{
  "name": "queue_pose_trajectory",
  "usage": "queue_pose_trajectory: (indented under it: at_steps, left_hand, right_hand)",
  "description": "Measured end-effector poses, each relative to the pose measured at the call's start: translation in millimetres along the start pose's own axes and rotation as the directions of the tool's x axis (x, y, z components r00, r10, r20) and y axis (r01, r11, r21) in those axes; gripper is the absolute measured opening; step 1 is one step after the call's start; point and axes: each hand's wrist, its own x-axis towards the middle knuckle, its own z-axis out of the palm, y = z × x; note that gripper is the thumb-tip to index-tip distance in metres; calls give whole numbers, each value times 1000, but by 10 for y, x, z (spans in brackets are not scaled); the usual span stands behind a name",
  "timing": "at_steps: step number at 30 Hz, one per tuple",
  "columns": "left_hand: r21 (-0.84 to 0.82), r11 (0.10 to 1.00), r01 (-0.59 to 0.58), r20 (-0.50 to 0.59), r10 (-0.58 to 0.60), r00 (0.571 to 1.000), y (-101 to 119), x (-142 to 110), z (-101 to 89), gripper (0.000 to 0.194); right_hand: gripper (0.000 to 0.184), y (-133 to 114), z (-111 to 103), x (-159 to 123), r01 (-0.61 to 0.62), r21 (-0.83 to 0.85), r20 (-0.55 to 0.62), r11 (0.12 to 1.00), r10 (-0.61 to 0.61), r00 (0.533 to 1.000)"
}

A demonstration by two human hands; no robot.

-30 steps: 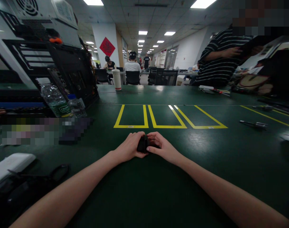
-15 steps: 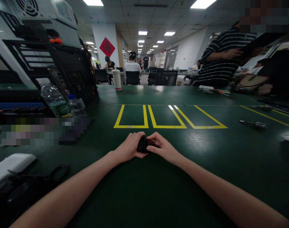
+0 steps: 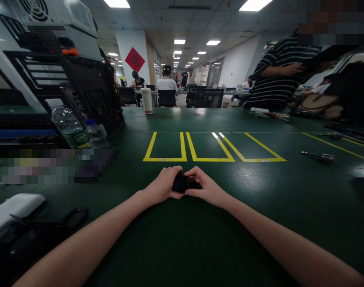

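A small, dark, box-like black object (image 3: 178, 183) is between my two hands, just above or on the green tabletop; its exact kind is too dark to make out. My left hand (image 3: 162, 184) is closed round its left side, thumb below and fingers over the top. From the right, my right hand (image 3: 210, 188) meets it with curved index finger and thumb at its upper and lower edges. The hands partly cover the object. Beyond them, yellow tape outlines (image 3: 210, 160) mark the table.
To the left stand clear plastic bottles (image 3: 69, 127), an open black computer case (image 3: 95, 95), a white device (image 3: 16, 211) and dark cables. A metal tool (image 3: 319, 157) lies at right. Farther back are a white cup (image 3: 146, 100) and a person in a striped shirt (image 3: 277, 71).
My right thumb has slid slightly down along the black object, and the gap between thumb and index finger is a little wider. My left hand has stayed in place.
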Motion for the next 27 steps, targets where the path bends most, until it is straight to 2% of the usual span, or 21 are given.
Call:
queue_pose_trajectory:
  at_steps: [5, 10, 15, 19, 23, 27]
  left_hand:
    - [8, 1000, -23, -17, 23, 1000, 10, -3, -9, 57]
    - [23, 1000, -20, 4, 20, 1000, 53, -5, -53, 56]
    - [19, 1000, -15, 14, 15, 1000, 57, -4, -58, 56]
    - [14, 999, -45, 11, 45, 999, 58, -10, -61, 57]
    - [22, 997, -68, -3, 68, 998, 53, -12, -54, 56]
    - [47, 997, -59, -13, 59, 998, 40, -5, -36, 59]
  right_hand:
    - [37, 9, 4, 11, -33, 26, -17, 999, 34, 999]
    - [41, 94, -32, 54, -71, 82, -109, 994, 80, 991]
    - [42, 84, -103, 42, -136, 80, -68, 988, 141, 988]
    - [41, 27, -56, 40, -100, 70, 15, 993, 99, 995]
    - [48, 58, 25, 95, -87, 46, -87, 995, 90, 992]
    - [35, 53, 41, 127, -96, 18, -74, 995, 97, 993]
